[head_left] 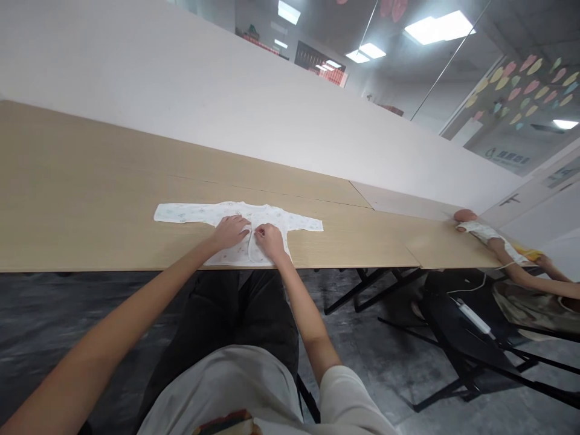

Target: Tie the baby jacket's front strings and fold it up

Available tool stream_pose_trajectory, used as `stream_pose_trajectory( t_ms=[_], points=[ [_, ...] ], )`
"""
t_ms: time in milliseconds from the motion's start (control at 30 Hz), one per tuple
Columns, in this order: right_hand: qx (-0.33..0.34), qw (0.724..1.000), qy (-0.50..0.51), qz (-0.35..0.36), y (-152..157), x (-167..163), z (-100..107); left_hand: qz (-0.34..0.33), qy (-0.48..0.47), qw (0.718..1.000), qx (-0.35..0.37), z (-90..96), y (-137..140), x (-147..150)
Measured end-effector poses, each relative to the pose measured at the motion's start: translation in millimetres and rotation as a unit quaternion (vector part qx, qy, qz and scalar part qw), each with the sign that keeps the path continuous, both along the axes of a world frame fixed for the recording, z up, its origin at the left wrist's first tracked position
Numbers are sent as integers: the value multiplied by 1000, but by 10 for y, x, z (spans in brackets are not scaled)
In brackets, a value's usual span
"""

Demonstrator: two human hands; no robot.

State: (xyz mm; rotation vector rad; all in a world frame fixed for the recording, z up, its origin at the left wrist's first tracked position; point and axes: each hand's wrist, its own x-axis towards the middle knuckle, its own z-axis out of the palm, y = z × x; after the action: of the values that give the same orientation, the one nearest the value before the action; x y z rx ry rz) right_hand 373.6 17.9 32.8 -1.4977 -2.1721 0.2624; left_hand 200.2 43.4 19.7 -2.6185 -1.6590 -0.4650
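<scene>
A small white long-sleeved baby shirt (185,212) with a faint print lies spread on the wooden table, both sleeves stretched out sideways. Its front opening runs down the middle, and the lower hem is by the table's near edge. My left hand (232,231) rests on the left front panel, its fingers lying on the cloth beside the opening. Just right of the opening, my right hand (270,240) has its fingers pinched together on the edge of the right front panel. Whether a fastener is between those fingertips is too small to tell.
The light wooden table (90,181) runs along a white partition (203,96) with glass above. At the far right, another person's arm (521,275) reaches to a doll (483,229) in clothing. A black folding chair (471,338) holding a white power strip (475,317) stands below.
</scene>
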Motion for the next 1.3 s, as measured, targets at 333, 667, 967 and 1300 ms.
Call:
stream_pose_trajectory(
  t_ms=[333,667,967,1300],
  points=[
    [-72,995,13,-65,-64,-161,-2,-10,-82,995,-55,-46,-153,69],
    [-114,973,185,-82,-29,-15,26,29,-159,985,-53,-77,-167,154],
    [-151,941,296,-58,36,35,-64,84,-224,965,-107,64,-228,182],
    [-154,937,312,-15,58,42,-104,77,-262,950,-147,66,-216,164]
  ],
)
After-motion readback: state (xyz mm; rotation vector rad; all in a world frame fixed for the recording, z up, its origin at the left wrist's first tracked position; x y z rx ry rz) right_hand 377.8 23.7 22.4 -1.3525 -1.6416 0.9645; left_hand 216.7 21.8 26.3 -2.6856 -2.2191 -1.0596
